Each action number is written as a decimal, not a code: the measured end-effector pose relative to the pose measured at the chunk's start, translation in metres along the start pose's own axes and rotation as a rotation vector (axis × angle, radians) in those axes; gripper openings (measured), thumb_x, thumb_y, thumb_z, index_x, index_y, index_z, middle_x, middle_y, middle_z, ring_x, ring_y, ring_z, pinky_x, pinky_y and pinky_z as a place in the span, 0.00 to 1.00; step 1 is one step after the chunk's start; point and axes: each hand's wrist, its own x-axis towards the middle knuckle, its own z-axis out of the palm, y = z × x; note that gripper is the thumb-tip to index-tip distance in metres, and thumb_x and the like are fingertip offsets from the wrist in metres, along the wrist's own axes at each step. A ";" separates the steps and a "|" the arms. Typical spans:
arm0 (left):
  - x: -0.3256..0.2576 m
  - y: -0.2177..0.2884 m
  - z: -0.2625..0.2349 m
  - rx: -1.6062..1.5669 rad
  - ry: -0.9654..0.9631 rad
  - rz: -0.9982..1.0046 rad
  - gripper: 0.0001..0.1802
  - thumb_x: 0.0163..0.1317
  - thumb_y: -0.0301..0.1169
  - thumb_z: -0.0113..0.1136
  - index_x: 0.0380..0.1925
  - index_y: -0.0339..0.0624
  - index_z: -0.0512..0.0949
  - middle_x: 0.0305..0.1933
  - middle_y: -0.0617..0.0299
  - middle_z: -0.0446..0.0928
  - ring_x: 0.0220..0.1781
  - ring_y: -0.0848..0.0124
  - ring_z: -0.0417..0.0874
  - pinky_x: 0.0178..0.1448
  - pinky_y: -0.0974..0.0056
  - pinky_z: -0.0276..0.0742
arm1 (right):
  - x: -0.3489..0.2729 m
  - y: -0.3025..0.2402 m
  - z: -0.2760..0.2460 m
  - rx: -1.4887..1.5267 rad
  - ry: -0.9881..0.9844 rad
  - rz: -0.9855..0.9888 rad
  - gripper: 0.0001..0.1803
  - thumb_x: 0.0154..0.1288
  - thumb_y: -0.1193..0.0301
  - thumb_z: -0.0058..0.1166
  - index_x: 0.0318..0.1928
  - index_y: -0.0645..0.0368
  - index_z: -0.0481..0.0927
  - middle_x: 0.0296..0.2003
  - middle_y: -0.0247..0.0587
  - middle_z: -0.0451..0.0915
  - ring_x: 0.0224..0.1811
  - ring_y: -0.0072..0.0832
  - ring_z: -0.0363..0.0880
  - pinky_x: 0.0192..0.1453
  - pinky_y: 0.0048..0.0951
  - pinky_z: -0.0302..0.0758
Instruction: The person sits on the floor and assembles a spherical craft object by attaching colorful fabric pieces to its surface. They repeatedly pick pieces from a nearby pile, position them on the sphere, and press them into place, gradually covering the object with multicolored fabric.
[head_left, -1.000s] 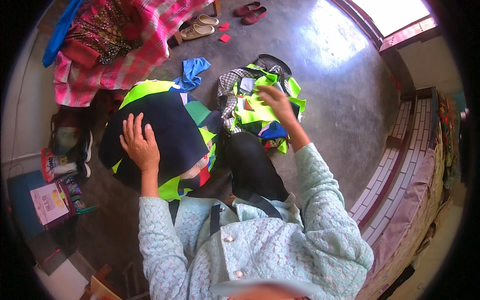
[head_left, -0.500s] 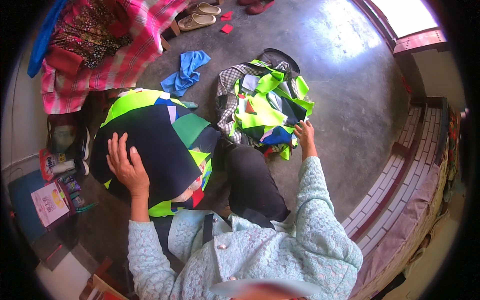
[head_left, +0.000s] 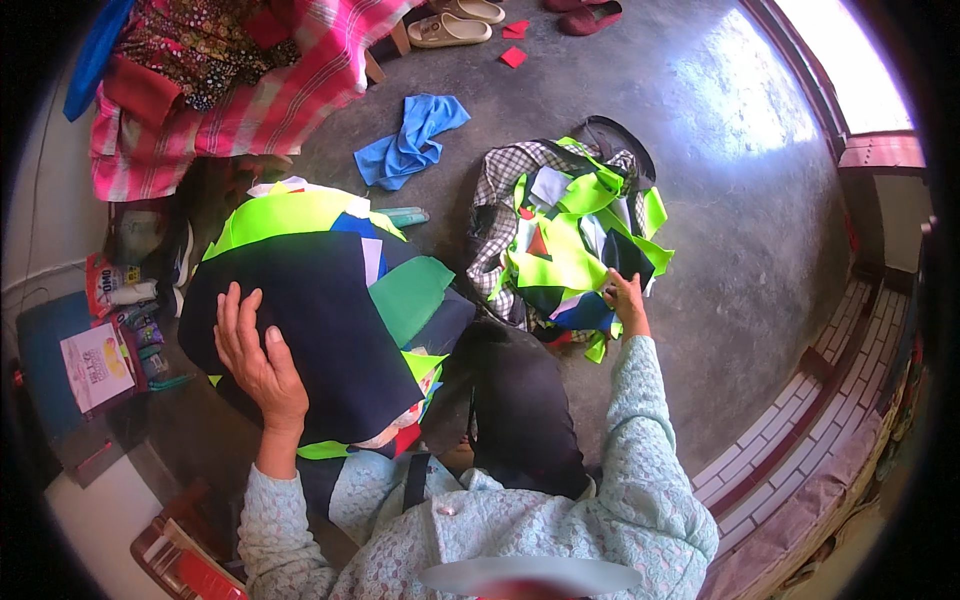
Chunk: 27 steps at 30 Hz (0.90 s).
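Observation:
My left hand (head_left: 262, 370) lies with its fingers stretched out on a large black cloth (head_left: 300, 300), which drapes over a bulging heap at my left. Neon yellow-green pieces (head_left: 285, 215) and a green piece (head_left: 412, 297) stick out around that cloth. At the right, a checkered cloth bag (head_left: 495, 185) sits on the floor, filled with neon, dark, blue and white fabric scraps (head_left: 565, 265). My right hand (head_left: 627, 303) is at the bag's near right side. Its fingers are curled in against a dark fabric scrap (head_left: 632, 258) and seem to pinch it; the fingertips are partly hidden.
A crumpled blue cloth (head_left: 410, 140) lies on the floor beyond the heap. Shoes (head_left: 450, 30) and small red pieces (head_left: 513, 57) are farther off. A pink plaid cloth (head_left: 240, 125) hangs at the far left. Along the right runs a bench-like slatted surface (head_left: 790, 430).
The view has shifted, so the heap and bag appear farther right and lower. My right hand has moved in over the bag's scraps. The left hand stays on the black cloth.

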 end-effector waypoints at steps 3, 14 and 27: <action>0.005 0.000 0.000 -0.018 -0.001 0.022 0.22 0.69 0.35 0.38 0.60 0.39 0.69 0.69 0.53 0.63 0.73 0.55 0.59 0.74 0.51 0.47 | 0.019 0.027 0.016 -0.151 -0.162 -0.200 0.31 0.54 0.69 0.67 0.57 0.60 0.69 0.26 0.33 0.75 0.19 0.21 0.71 0.22 0.23 0.69; -0.001 -0.005 0.006 -0.009 0.053 -0.004 0.22 0.68 0.36 0.41 0.60 0.48 0.70 0.69 0.58 0.64 0.73 0.57 0.59 0.73 0.46 0.48 | -0.072 -0.020 0.039 0.062 -0.146 -0.567 0.12 0.57 0.72 0.63 0.42 0.59 0.82 0.30 0.27 0.79 0.27 0.17 0.73 0.32 0.22 0.70; -0.005 -0.009 0.008 0.004 0.097 -0.020 0.21 0.69 0.38 0.44 0.60 0.54 0.70 0.69 0.62 0.64 0.74 0.60 0.58 0.73 0.44 0.48 | -0.185 -0.141 -0.001 0.106 -0.175 -0.681 0.12 0.58 0.66 0.65 0.40 0.58 0.82 0.28 0.27 0.80 0.24 0.16 0.74 0.26 0.20 0.69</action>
